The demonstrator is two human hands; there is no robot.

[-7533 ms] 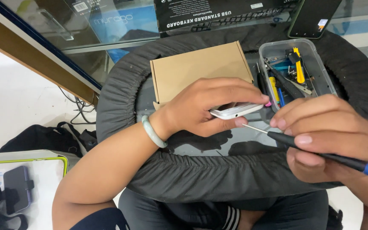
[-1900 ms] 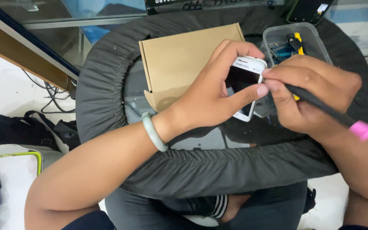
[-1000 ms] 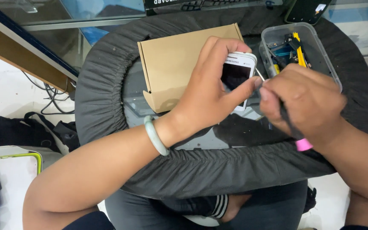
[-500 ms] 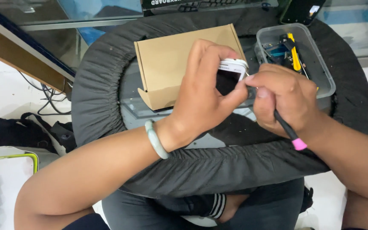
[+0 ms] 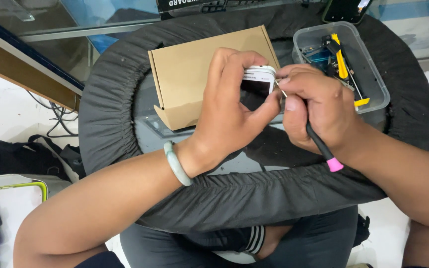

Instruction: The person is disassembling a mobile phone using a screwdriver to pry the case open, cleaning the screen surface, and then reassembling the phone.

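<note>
Both hands are meeting over the middle of the round surface [image 5: 125, 64]. Left hand [image 5: 227, 116] is wrapping its fingers around a small white phone [image 5: 256, 85], thumb pressing along the right edge, so the dark screen is tilting up toward the camera and the body is staying braced off the surface. Right hand [image 5: 319, 111] is clenching a thin screwdriver [image 5: 320, 146] like a pen; its metal tip is touching the phone's upper right corner, while the black shaft with its pink end cap is sticking out below the palm. That low, tight grip is likely giving fine control at the tip. A pale green bangle [image 5: 177, 164] is sitting on the left wrist.

Just behind the phone, a brown cardboard box [image 5: 194, 64] is lying closed with one flap hanging loose at its near edge. To the right, within easy reach of the tool hand, a clear plastic tub [image 5: 373, 84] is holding yellow-handled tools and small parts. Black cloth with a gathered edge is covering the surface, probably cushioning small pieces. Farther left, on the floor, a black bag [image 5: 21, 159] and cables are lying.
</note>
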